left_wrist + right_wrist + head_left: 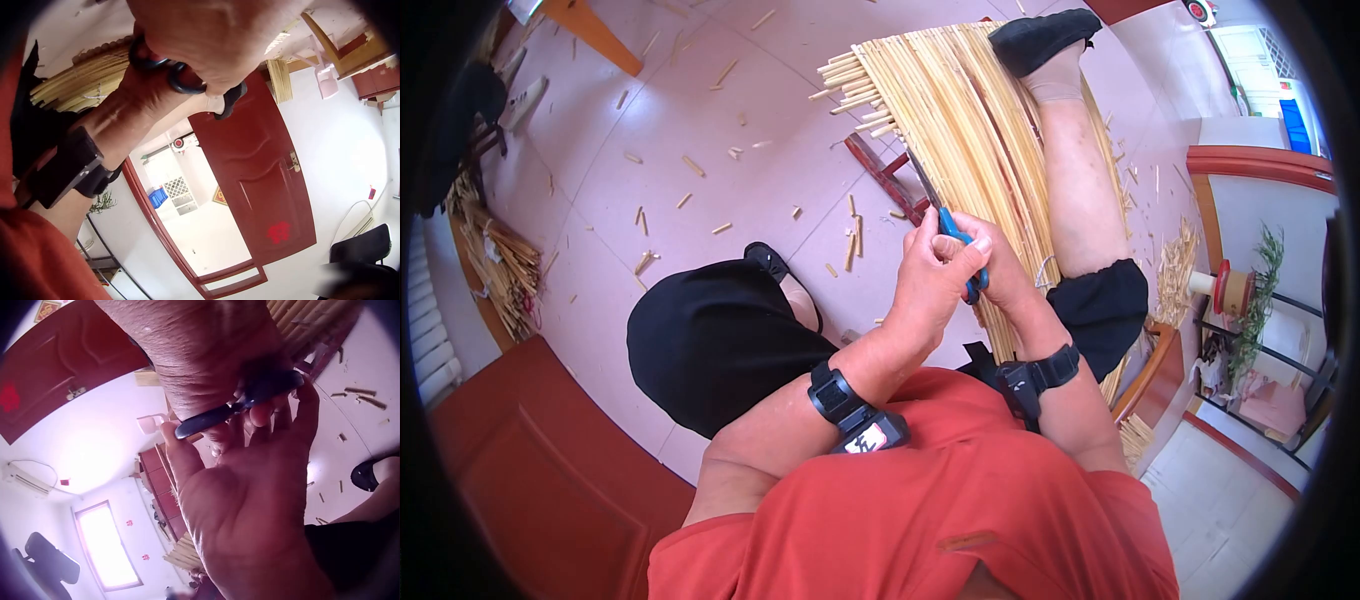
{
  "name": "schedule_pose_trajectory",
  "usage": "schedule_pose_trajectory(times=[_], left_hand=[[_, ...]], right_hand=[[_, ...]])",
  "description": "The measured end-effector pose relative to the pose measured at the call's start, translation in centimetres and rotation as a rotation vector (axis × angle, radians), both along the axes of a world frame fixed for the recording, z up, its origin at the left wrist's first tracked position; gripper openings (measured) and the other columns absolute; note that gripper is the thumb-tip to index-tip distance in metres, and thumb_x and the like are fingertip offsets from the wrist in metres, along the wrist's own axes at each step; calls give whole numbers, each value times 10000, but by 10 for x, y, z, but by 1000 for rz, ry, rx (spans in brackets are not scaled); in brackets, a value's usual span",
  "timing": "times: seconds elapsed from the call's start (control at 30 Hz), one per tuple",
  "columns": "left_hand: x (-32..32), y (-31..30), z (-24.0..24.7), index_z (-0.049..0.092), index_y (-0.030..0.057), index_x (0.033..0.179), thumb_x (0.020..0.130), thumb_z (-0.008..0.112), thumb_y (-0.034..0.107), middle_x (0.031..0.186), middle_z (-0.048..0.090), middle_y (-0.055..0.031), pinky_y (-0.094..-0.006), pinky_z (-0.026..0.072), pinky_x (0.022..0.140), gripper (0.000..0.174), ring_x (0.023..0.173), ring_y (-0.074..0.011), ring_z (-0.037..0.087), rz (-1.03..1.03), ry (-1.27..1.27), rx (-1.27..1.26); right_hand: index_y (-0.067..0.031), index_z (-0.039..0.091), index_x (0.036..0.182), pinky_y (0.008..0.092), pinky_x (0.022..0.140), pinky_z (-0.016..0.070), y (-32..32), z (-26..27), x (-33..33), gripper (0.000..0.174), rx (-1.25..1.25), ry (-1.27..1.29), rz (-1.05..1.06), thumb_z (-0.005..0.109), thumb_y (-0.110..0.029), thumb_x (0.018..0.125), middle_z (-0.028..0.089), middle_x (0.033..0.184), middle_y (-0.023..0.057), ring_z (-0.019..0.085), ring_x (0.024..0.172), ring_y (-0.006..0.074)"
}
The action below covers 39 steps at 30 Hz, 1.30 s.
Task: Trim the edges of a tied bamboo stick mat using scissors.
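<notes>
cut stalk pieces (643,262) are noted scattered over open floor at left. the left hand (930,285) is curled round the blue scissors (951,229). the right hand (997,265) is clamped on them too, at the reed mat (960,110) left edge.

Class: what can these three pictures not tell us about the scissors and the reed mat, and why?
- Head view: the left hand and right hand cover most of the scissors. The blades are too thin to tell whether they are parted.
- Head view: the near end of the reed mat is hidden under the hands and a leg.
</notes>
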<state>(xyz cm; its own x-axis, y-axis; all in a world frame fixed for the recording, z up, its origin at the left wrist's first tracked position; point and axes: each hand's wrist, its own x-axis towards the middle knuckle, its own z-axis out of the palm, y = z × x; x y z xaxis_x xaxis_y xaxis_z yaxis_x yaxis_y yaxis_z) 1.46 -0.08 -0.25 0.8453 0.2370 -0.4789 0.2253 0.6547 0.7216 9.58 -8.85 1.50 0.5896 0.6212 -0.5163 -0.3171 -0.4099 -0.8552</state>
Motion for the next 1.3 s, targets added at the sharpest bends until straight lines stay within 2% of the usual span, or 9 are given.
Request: schedule_pose_trajectory(times=[0.23,0.43,0.53,0.6,1.03,1.1,1.13,1.23,1.3], left_hand=[[7,-1,25,217,-49,1481,819,727,430,982,507,-17,-230,427,641,964,810,-90,498,62,134,136],[17,14,22,408,57,1382,829,700,483,1017,506,-20,-214,398,619,757,804,-77,496,42,79,44],[24,20,20,490,21,1240,802,717,463,1118,437,-161,-336,490,779,662,1012,-225,511,64,113,31],[27,21,11,455,42,1309,821,706,490,900,497,1,-202,374,536,709,724,-60,490,34,94,109],[25,23,5,198,-106,1455,831,719,363,733,518,-28,-237,425,468,938,515,-94,486,18,-13,43],[22,21,11,466,7,1303,781,724,338,1099,411,-121,-286,475,772,670,1013,-187,490,37,44,-47],[20,20,11,466,7,1303,781,724,338,1099,411,-121,-286,475,772,670,1013,-187,490,36,44,-46],[19,17,9,436,-36,1323,782,719,301,1086,415,-101,-261,474,740,697,987,-163,495,52,47,-73],[19,16,2,329,-76,1386,844,696,288,668,511,15,-230,438,466,749,500,-83,494,55,-28,-25]], right_hand=[[-65,565,1011,201,395,381,1,-11,9,406,88,111,19,608,-459,927,542,675,-11,497,491,45],[-87,563,999,198,396,399,15,-7,22,431,20,204,24,590,-510,920,536,679,-14,508,495,53],[-92,566,976,200,389,407,22,-4,24,429,12,219,-15,578,-517,923,534,666,-15,510,483,54],[-94,570,961,202,385,411,24,-4,25,424,22,222,-49,571,-517,926,535,659,-16,510,475,56],[-49,583,924,190,353,380,18,-12,24,230,82,44,-9,565,-278,938,551,589,2,497,417,44],[-44,582,918,190,354,379,18,-7,21,215,57,4,34,557,-256,933,550,587,4,495,417,43],[-43,577,900,191,354,377,17,-6,19,216,36,-10,25,559,-256,934,546,583,4,494,417,43],[-46,566,868,195,354,374,18,2,14,222,-9,-18,8,557,-258,936,541,579,6,491,416,47],[-49,560,852,199,354,373,19,3,14,227,-29,-13,3,554,-259,937,539,579,8,489,414,50]])
